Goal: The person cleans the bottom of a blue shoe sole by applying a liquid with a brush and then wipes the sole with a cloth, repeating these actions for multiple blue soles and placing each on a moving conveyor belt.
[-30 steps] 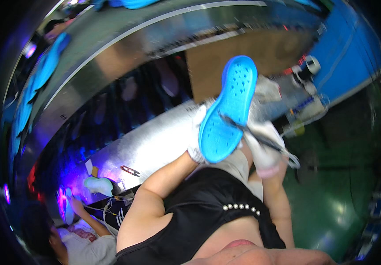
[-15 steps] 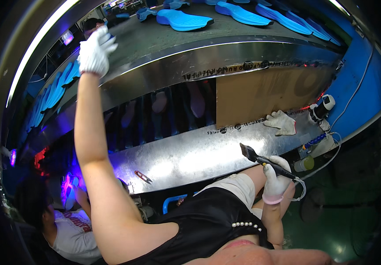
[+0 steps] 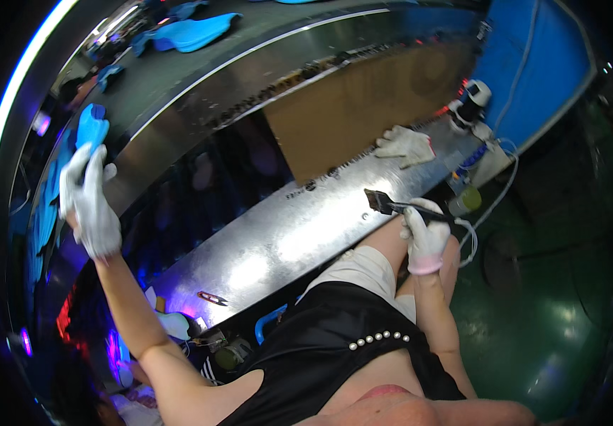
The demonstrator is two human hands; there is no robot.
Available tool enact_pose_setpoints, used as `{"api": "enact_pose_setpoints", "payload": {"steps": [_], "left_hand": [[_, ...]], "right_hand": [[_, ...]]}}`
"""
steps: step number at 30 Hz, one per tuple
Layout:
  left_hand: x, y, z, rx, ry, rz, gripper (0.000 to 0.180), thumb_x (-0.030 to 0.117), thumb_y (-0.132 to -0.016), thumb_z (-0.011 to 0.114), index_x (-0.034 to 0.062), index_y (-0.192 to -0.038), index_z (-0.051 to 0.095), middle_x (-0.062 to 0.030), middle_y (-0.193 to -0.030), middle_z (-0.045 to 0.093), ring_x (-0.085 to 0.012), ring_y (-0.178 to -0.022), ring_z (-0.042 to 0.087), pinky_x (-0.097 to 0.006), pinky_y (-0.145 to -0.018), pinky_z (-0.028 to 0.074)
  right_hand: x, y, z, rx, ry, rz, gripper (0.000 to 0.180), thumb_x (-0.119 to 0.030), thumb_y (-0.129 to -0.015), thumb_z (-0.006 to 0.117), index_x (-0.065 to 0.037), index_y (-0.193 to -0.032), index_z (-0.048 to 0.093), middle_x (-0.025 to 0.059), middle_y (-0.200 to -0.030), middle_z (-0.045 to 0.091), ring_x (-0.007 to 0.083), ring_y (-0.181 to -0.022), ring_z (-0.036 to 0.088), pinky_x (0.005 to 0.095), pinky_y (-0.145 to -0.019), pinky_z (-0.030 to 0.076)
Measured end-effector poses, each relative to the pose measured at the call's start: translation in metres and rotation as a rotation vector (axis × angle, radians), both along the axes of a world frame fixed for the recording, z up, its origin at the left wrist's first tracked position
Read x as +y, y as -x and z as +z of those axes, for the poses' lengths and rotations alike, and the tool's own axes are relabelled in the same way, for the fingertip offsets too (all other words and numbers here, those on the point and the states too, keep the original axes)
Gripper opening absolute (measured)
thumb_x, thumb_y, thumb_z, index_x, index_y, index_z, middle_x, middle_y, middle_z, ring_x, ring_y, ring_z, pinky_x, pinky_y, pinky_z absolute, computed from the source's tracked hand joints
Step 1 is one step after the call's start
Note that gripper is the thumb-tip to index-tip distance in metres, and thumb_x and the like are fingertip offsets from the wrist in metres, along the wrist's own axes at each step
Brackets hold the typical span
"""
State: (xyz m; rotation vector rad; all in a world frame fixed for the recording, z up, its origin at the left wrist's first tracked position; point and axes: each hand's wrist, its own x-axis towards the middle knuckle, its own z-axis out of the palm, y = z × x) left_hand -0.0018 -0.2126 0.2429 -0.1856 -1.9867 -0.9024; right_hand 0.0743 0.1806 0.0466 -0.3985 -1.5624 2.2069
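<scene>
My left hand (image 3: pixel 97 213), in a white knit glove, reaches out at the left with its fingers stretched and apart. Its fingertips are at the lower end of a blue shoe sole (image 3: pixel 92 126); whether they touch it I cannot tell. Over the near edge of the metal ledge, my right hand (image 3: pixel 427 231), also gloved, is wrapped round a black brush-shaped tool (image 3: pixel 380 201) with a wide flat head. A white cord (image 3: pixel 471 241) loops from the tool's rear end. More blue soles (image 3: pixel 191 32) lie on the dark conveyor belt (image 3: pixel 161 78).
Red thread snips (image 3: pixel 212 298) and a loose white glove (image 3: pixel 404 145) lie on the metal ledge (image 3: pixel 257 255). Cardboard (image 3: pixel 363 106) covers part of the conveyor's side. A white-and-black device (image 3: pixel 471 103) and a yellow-lidded jar (image 3: pixel 466 201) stand at the right. A co-worker (image 3: pixel 132 405) is partly visible lower left.
My left hand has moved down and left from above the belt toward the blue soles at the left. The view has turned; the right hand still grips the brush-shaped tool.
</scene>
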Motion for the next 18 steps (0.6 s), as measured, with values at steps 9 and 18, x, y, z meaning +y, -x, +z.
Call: {"api": "enact_pose_setpoints", "payload": {"steps": [9,18], "left_hand": [[0.150,-0.060,-0.207,0.148,0.238,-0.582,0.028,-0.004,-0.072,0.073,0.0006,-0.097,0.062,-0.0175,-0.106,0.064,-0.0353,-0.104,0.061,-0.043,-0.090,0.049],[0.168,-0.067,-0.261,-1.061,-0.845,-0.727,0.048,0.044,-0.085,0.059,0.0033,-0.110,0.057,-0.0202,-0.141,0.039,-0.0321,-0.125,0.045,-0.043,-0.104,0.037]], "right_hand": [[0.025,0.001,-0.012,0.051,-0.026,-0.128,0.018,-0.007,-0.089,0.060,0.004,-0.103,0.059,0.0030,-0.074,0.057,0.0083,-0.060,0.053,0.0214,-0.052,0.043],[0.023,-0.002,-0.020,-0.021,0.208,-0.123,0.017,-0.011,-0.088,0.064,0.001,-0.100,0.062,0.0006,-0.075,0.058,0.0069,-0.059,0.053,0.0212,-0.050,0.041]]}}
